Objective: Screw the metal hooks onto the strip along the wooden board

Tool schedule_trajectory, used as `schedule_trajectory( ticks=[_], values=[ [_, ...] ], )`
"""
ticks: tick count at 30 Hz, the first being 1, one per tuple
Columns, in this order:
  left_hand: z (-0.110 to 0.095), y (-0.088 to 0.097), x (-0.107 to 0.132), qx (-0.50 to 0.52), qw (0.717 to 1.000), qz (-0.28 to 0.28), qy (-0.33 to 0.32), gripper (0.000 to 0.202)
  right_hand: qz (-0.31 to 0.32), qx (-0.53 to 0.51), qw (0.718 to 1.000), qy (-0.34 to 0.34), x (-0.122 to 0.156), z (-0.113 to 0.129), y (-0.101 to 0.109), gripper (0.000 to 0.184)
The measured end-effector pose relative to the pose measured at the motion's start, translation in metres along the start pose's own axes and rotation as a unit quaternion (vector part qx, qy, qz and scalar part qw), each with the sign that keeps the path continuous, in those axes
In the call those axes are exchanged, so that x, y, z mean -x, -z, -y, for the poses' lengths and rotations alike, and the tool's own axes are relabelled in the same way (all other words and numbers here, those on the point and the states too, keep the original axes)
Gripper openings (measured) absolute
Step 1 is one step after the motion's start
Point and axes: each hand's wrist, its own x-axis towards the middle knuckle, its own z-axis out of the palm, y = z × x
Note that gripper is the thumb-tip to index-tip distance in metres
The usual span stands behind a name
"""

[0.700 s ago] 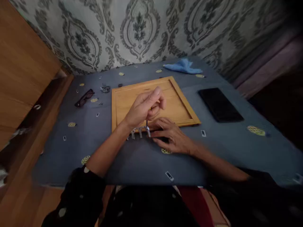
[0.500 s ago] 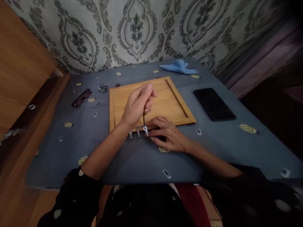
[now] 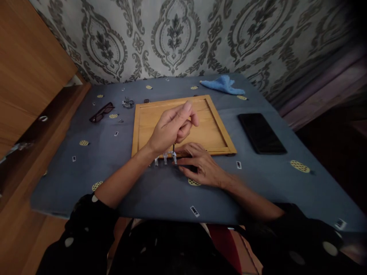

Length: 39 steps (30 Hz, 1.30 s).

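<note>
Gripping a thin, dark-shafted tool (image 3: 173,148), the left hand (image 3: 172,126) curls closed above a shiny pronged strip (image 3: 165,158) at the near edge of a flat, raised-rimmed wooden panel (image 3: 208,122). The right hand (image 3: 204,166), fingers bent and parted, sits at the strip's right end; whether it pinches, I cannot tell.

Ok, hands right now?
Left hand: closed, holding a dark-shafted tool.
Right hand: partly curled by the metal prongs; whether it grips can't be told.
</note>
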Motion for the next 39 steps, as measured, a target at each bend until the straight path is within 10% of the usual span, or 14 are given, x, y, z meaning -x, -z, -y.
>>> schedule_trajectory(
  ticks=[5,14,29,39],
  values=[
    [0.0016,0.0028,0.0018,0.002,0.999,0.046,0.002,0.043,0.001,0.000,1.000,-0.008,0.0006,-0.0006,-0.0002,0.020],
    [0.0042,-0.0030,0.0008,0.016,0.993,-0.112,-0.019,0.042,0.007,-0.001,1.000,-0.007,0.0011,-0.0015,-0.0003,0.021],
    [-0.0016,0.0002,0.0083,-0.025,0.997,0.068,0.019,0.041,0.007,0.001,1.000,-0.015,0.0009,-0.0021,-0.0011,0.023],
    [0.0018,-0.0037,0.0018,-0.011,0.994,-0.112,-0.007,0.043,0.009,-0.010,1.000,-0.018,0.0001,-0.0005,-0.0002,0.020]
  ],
)
